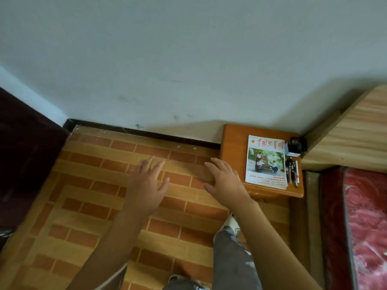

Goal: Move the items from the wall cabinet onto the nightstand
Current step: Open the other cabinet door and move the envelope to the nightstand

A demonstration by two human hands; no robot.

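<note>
A small orange wooden nightstand (233,147) stands against the wall at the right. On it lies a magazine (266,162) with red characters and a photo on its cover. Several pens (292,170) lie along the magazine's right edge, and a small dark box (294,147) sits at the back right corner. My left hand (146,185) hovers over the floor, fingers spread, holding nothing. My right hand (225,178) is open too, just left of the nightstand's front corner, apart from the magazine. The wall cabinet is out of view.
A dark maroon cabinet side (27,155) fills the left edge. A wooden headboard (351,130) and a red patterned mattress (368,222) lie to the right. The floor (94,206) has a brick pattern. My leg and shoe (230,243) show below.
</note>
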